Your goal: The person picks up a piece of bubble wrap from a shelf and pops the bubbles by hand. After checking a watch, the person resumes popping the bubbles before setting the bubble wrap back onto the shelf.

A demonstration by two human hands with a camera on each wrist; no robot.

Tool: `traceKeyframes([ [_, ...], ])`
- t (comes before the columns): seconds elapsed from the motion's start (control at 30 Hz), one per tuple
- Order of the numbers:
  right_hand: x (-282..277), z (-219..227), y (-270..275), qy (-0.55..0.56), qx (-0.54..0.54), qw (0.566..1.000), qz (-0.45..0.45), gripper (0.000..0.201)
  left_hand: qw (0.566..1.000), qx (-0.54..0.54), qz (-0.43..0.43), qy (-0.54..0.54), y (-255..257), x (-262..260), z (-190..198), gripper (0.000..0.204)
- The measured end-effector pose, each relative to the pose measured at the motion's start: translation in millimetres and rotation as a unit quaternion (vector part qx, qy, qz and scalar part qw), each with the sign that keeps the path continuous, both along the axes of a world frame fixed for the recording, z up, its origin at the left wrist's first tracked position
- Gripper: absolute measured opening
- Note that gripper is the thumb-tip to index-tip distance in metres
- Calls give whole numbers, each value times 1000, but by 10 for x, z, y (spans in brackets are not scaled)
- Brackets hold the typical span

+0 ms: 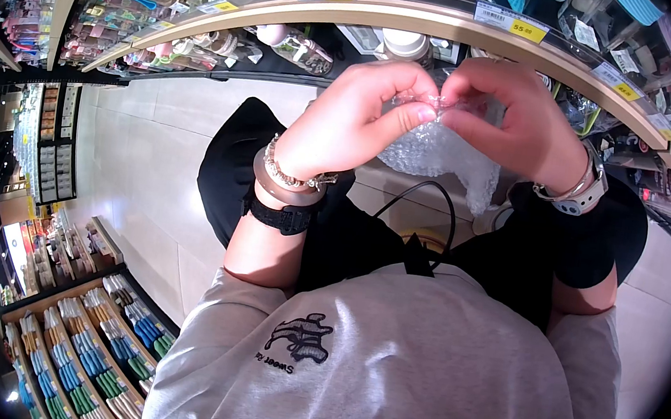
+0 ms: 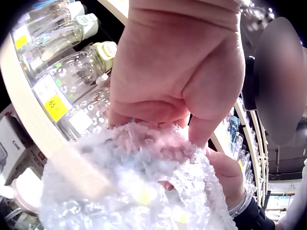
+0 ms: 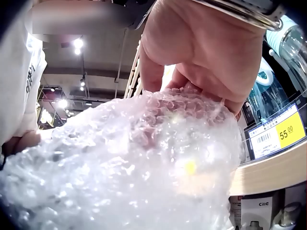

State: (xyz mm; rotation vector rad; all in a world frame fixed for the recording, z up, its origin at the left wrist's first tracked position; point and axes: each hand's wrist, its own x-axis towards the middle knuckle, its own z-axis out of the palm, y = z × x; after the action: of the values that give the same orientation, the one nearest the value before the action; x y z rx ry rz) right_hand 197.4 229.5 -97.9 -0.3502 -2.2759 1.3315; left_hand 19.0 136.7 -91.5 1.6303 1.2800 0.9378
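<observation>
Clear bubble wrap point(image 1: 433, 153) hangs between the two hands, above the lap. The left hand point(image 1: 358, 117) pinches its upper edge between thumb and curled fingers. Close beside it, the right hand point(image 1: 512, 114) pinches the same edge, the thumbs nearly touching. In the left wrist view the wrap point(image 2: 139, 182) spreads below the left hand point(image 2: 177, 72), partly hiding its fingertips. The right wrist view has the wrap point(image 3: 124, 167) filling the lower part under the right hand point(image 3: 201, 52). Whether anything is inside the wrap, I cannot tell.
A curved shelf edge point(image 1: 259, 4) with price tags runs across the front, bottles above and below it. A white-lidded jar point(image 1: 406, 45) stands behind the hands. Pale floor tiles point(image 1: 142, 163) lie at the left, beside a rack of packaged items point(image 1: 80, 346). A black cable point(image 1: 437, 190) loops below the wrap.
</observation>
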Motion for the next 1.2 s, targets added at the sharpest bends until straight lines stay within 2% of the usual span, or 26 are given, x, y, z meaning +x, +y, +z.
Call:
traceKeyframes([
  [0.23, 0, 24, -9, -26, -27, 999, 0, 12, 997, 58, -14, 52, 33, -46, -38, 11],
  [0.33, 0, 34, -23, -15, -47, 999, -16, 13, 996, 74, 41, 38, 29, -20, -67, 12],
  [0.63, 7, 48, -9, -15, -65, 998, -6, 13, 997, 29, 69, -4, 12, 34, -57, 16],
  [0.83, 6, -3, -24, 21, -96, 995, -18, 14, 988, -86, 30, -128, 3, 30, -70, 13],
  [0.93, 22, 58, -15, -14, -108, 994, -17, 13, 988, -46, 5, -145, 2, 46, -48, 13],
  [1.2, 5, -5, -20, 22, -86, 996, -16, 13, 992, -42, 10, -121, 9, 32, -70, 12],
])
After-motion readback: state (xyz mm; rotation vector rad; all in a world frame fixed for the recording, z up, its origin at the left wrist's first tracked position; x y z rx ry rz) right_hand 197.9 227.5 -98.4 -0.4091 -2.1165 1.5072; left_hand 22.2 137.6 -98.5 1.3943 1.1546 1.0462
